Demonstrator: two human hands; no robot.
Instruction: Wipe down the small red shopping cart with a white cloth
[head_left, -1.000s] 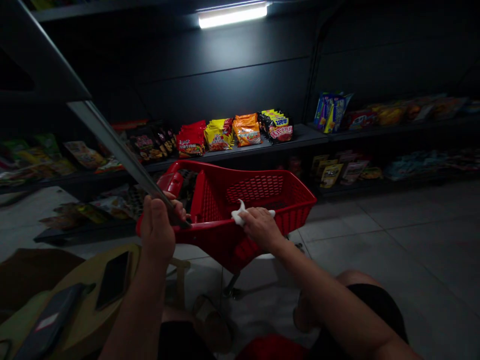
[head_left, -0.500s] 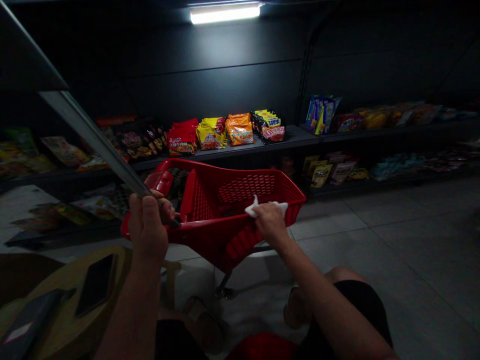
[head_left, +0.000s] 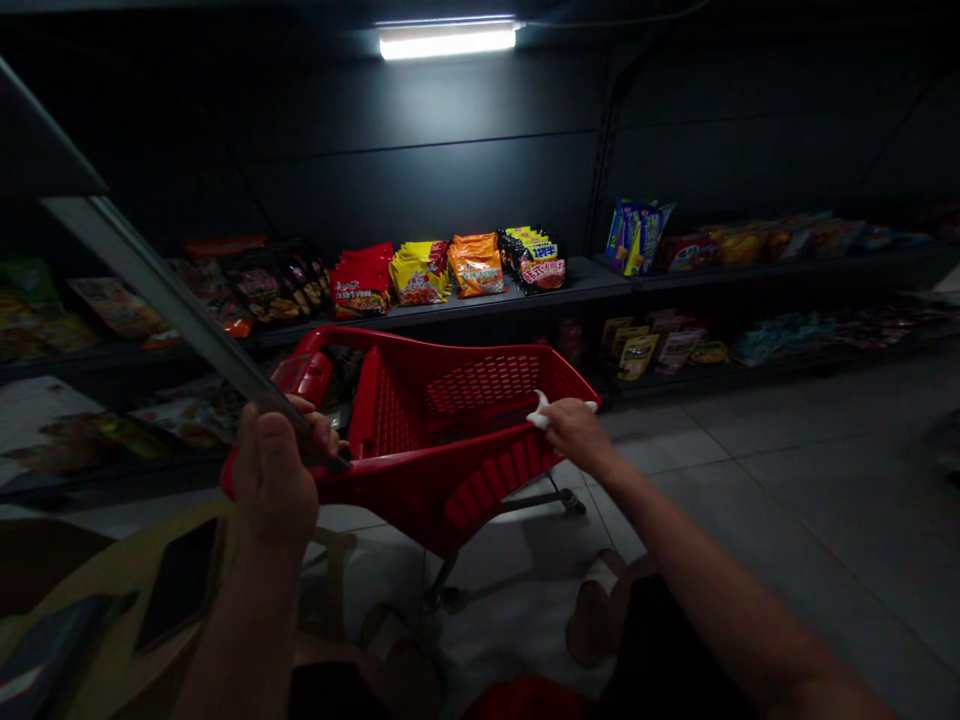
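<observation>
In the head view, a small red plastic shopping cart (head_left: 420, 500) with perforated walls stands in front of me. My right hand (head_left: 577, 432) is closed on a white cloth (head_left: 539, 412), pressing it against the near rim toward the cart's right end. My left hand (head_left: 276, 470) is wrapped round a long grey metal bar (head_left: 191, 310). This bar slants down from the upper left, and its lower end lies at the cart's near left rim. What it belongs to cannot be made out.
Dark shelves behind the cart carry red packets (head_left: 361, 282), yellow packets (head_left: 420, 275), orange packets (head_left: 478, 266) and other bagged food. At the lower left, a phone (head_left: 180, 580) and a dark flat object (head_left: 56, 645) lie on a round yellowish stool top (head_left: 112, 560).
My right hand has slid the cloth rightward along the cart's near rim. The left hand keeps its hold on the bar. The view has shifted slightly.
</observation>
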